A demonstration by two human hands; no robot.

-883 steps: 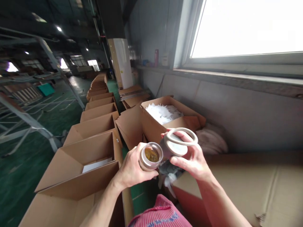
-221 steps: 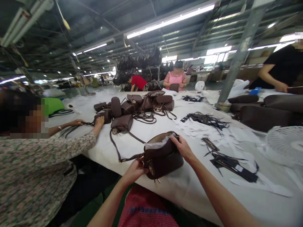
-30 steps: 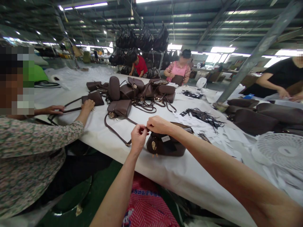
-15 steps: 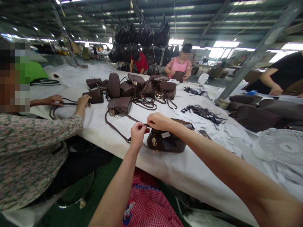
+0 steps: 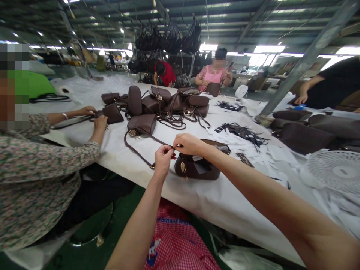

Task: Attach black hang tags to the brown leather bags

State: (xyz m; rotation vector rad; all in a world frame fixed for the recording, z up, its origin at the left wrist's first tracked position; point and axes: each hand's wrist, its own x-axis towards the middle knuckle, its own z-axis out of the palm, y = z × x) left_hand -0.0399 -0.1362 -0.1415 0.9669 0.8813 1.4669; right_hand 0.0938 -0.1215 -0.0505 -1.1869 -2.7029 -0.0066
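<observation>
Close in front of me on the white-covered table stands a dark brown handbag [image 5: 202,173] with a gold oval clasp, a black hang tag [image 5: 201,167] and a small white label. Over its left top edge, my left hand [image 5: 164,156] and my right hand [image 5: 186,144] meet fingertip to fingertip. Both are closed in a pinch on a thin dark strap, mostly hidden by the fingers. From there a brown strap [image 5: 139,152] loops left across the table. My right forearm crosses above the bag.
Several brown bags [image 5: 153,107] lie heaped beyond my hands. Black strips [image 5: 242,133] and white scraps lie to the right, with a white fan [image 5: 334,170] and more brown bags [image 5: 306,137]. At left, a co-worker in a floral sleeve [image 5: 70,150] handles another bag. A slanted metal post [image 5: 306,60] rises right.
My hands have drawn closer together, and the dark strip between them shows less. The hang tag has shifted slightly. At left, the co-worker's far hand has moved right, onto the bag's strap.
</observation>
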